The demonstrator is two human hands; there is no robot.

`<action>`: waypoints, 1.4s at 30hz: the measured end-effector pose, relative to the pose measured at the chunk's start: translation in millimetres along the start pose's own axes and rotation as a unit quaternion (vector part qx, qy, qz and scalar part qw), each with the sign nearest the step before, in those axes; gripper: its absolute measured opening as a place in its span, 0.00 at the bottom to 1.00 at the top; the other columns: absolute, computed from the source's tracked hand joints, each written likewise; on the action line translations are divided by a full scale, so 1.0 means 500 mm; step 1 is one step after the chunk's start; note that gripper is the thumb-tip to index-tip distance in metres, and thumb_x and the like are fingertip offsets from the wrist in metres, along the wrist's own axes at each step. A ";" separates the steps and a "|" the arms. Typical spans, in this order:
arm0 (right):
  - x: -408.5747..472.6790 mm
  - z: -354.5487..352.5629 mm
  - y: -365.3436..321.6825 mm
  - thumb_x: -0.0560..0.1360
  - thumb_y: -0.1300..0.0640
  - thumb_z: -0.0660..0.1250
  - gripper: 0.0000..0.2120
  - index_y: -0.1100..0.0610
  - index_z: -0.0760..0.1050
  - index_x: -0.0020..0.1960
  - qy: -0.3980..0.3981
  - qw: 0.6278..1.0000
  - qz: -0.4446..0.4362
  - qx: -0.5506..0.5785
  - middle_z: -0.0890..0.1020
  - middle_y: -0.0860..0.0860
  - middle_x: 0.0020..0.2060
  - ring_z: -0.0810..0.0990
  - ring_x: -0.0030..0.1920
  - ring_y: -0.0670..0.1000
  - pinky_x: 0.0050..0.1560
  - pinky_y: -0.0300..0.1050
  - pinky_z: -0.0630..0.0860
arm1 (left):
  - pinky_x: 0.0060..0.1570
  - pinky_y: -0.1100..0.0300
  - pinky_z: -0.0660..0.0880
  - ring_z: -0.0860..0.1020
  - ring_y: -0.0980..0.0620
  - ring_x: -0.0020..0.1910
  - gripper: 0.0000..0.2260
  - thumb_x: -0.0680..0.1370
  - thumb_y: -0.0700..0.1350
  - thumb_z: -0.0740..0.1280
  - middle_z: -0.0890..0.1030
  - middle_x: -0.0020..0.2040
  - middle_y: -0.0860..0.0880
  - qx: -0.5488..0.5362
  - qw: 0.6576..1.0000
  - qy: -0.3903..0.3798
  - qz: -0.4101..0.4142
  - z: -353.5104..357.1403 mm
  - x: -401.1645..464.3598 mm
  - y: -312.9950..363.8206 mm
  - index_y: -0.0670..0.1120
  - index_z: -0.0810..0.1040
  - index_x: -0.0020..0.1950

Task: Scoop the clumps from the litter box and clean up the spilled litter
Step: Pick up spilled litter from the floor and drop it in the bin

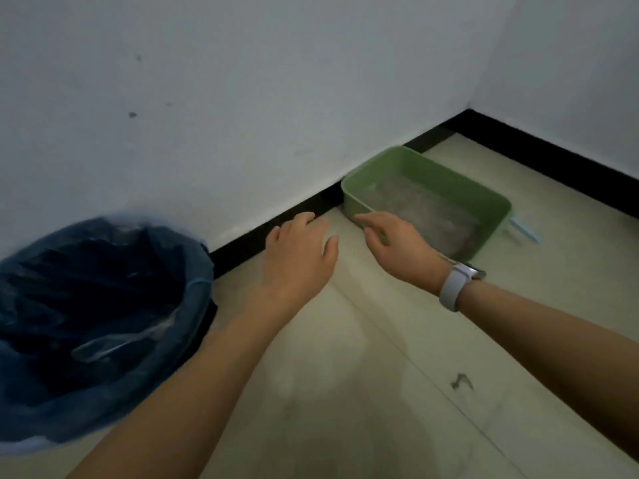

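Both hands are released: left hand (300, 252) hovers, right hand (392, 242) nears the litter box (491, 202) rim. Stiff plastic, probably litter-heavy; grip both rims.

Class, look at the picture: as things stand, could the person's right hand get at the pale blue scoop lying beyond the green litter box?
Probably yes. The right hand is open at the litter box near rim, and the scoop pokes out past its far side; only the box lies between.
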State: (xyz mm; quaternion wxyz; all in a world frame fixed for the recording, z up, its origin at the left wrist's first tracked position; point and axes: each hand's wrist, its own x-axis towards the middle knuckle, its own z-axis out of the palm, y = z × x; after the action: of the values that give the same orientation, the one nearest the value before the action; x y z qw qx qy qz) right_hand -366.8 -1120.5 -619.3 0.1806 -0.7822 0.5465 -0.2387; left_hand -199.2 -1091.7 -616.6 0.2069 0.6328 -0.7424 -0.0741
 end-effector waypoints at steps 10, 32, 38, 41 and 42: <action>-0.414 0.061 0.441 0.80 0.61 0.53 0.20 0.60 0.62 0.71 -0.076 0.943 0.323 0.013 0.65 0.57 0.71 0.62 0.72 0.53 0.69 0.40 0.57 | 0.68 0.49 0.60 0.55 0.44 0.73 0.23 0.82 0.50 0.52 0.53 0.76 0.44 0.117 0.886 -0.413 0.175 0.412 -0.090 0.235 0.46 0.54 0.75; -0.533 0.240 0.462 0.76 0.55 0.46 0.27 0.62 0.57 0.73 -0.154 0.979 0.128 -0.040 0.57 0.61 0.73 0.52 0.74 0.58 0.72 0.51 0.41 | 0.48 0.46 0.77 0.78 0.37 0.57 0.19 0.67 0.42 0.62 0.78 0.60 0.38 0.041 0.942 -0.319 0.092 0.577 -0.263 0.172 0.39 0.81 0.55; -0.502 0.243 0.468 0.78 0.56 0.48 0.24 0.61 0.59 0.73 -0.208 0.969 0.108 -0.075 0.58 0.59 0.73 0.55 0.74 0.58 0.74 0.50 0.48 | 0.40 0.47 0.79 0.80 0.39 0.53 0.18 0.65 0.39 0.64 0.80 0.56 0.39 0.048 0.939 -0.317 0.122 0.582 -0.264 0.156 0.40 0.82 0.53; -0.543 0.244 0.481 0.73 0.59 0.51 0.24 0.64 0.70 0.66 -0.200 0.970 0.087 -0.110 0.73 0.60 0.65 0.72 0.65 0.58 0.63 0.54 0.71 | 0.47 0.46 0.78 0.77 0.38 0.59 0.17 0.68 0.34 0.67 0.77 0.61 0.39 0.013 0.949 -0.297 0.107 0.583 -0.268 0.158 0.40 0.80 0.57; -0.557 0.241 0.483 0.72 0.60 0.51 0.24 0.64 0.71 0.65 -0.196 0.969 0.080 -0.124 0.74 0.59 0.64 0.74 0.64 0.57 0.62 0.52 0.71 | 0.51 0.46 0.76 0.75 0.38 0.62 0.18 0.69 0.34 0.68 0.76 0.63 0.40 0.001 0.951 -0.293 0.098 0.584 -0.269 0.159 0.40 0.79 0.59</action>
State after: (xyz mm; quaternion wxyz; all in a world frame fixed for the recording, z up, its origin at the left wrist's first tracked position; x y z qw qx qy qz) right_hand -563.9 -937.5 -898.6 0.2039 -0.7840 0.5863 0.0040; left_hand -373.4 -990.7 -879.2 -0.0142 0.5075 -0.8288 -0.2351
